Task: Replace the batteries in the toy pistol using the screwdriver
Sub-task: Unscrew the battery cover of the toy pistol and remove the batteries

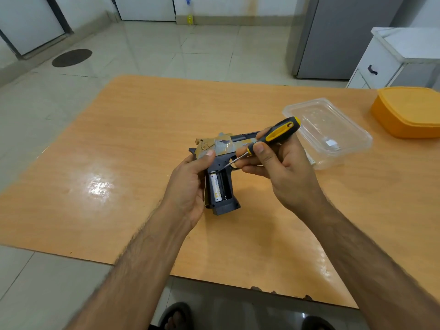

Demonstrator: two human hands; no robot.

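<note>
Hands meet over the middle of the orange table (133,144). I see the left hand (188,184) gripping the toy pistol (220,160) by its handle, thumb on the tan top. The handle is open, and one white battery (216,188) sits in the left slot. The right hand (281,167) pinches the black and yellow screwdriver (273,134), whose thin tip points down at the pistol near the trigger. A clear plastic box (333,134) lies to the right, an orange box (409,113) farther right.
</note>
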